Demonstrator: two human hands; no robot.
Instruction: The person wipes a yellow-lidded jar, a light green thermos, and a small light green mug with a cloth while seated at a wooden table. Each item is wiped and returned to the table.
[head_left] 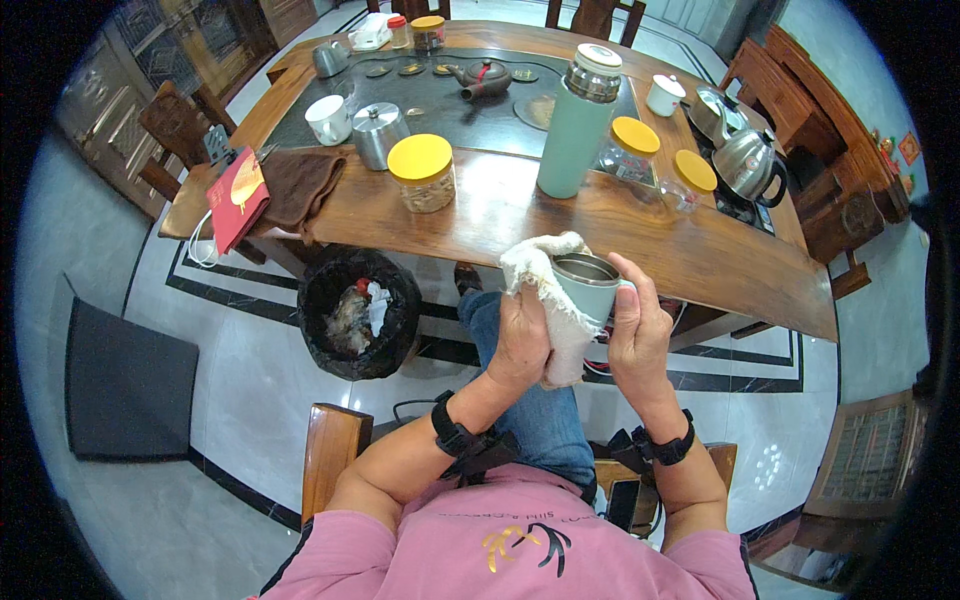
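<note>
A pale green cup (590,298) with a steel inside is held up in front of my lap, just off the table's near edge. My right hand (640,328) grips it from the right, fingers closed around its side. A white cloth (567,345) is wrapped against the cup's left side and hangs below it. Closed on that cloth is my left hand (522,338), pressing it to the cup. The cup's bottom is mostly hidden by the cloth. Beyond it a tall green thermos (574,140) with a steel-and-white top stands upright on the wooden table (500,215).
Yellow-lidded jars (421,175), a steel canister (379,138) and a white mug (328,121) stand on the table. A dark teapot (484,80) sits on the tea tray (450,110). Steel kettles (748,165) are at right; a black-lined trash bin (400,345) is below left.
</note>
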